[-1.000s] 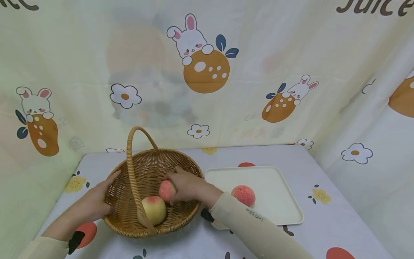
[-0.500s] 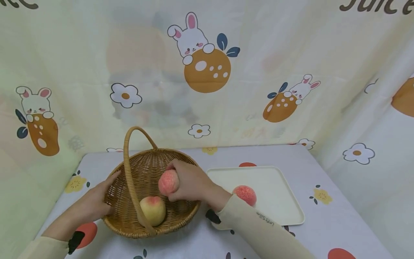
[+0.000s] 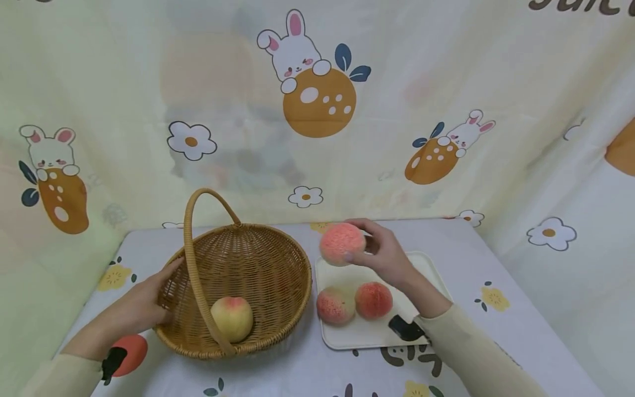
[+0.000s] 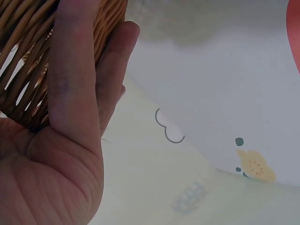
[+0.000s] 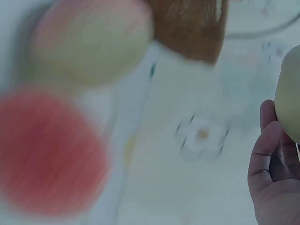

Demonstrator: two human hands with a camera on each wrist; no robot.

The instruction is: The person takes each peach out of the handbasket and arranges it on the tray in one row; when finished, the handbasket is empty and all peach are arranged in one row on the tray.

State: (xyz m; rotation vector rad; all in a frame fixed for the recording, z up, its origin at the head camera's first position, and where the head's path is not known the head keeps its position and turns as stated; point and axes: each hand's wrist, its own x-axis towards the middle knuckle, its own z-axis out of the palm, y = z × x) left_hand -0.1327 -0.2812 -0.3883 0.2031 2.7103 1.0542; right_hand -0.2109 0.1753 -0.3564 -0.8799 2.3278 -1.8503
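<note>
A pink peach (image 3: 342, 243) is pinched between the thumb and fingers of my right hand (image 3: 387, 253), raised over the back left part of the white tray (image 3: 439, 275). The right wrist view catches the same peach's pale side at its right edge. My left hand (image 3: 144, 303) grips the left side of the brown wicker basket (image 3: 268, 275); the left wrist view has its fingers (image 4: 72, 70) against the weave. Inside the basket, at the front, lies a yellow peach (image 3: 233, 318) with a red top, partly behind the handle.
On the tray, a pink and pale green peach (image 3: 336, 305) lies beside a redder peach (image 3: 374, 300). The basket's tall handle (image 3: 192, 259) arches over its left half. A printed curtain (image 3: 238, 110) hangs behind the table, which has a patterned cloth (image 3: 278, 375).
My right hand has lifted the pink peach out of the basket and carried it right, over the tray. The pale-sided peach on the tray has come into sight. My left hand stays on the basket.
</note>
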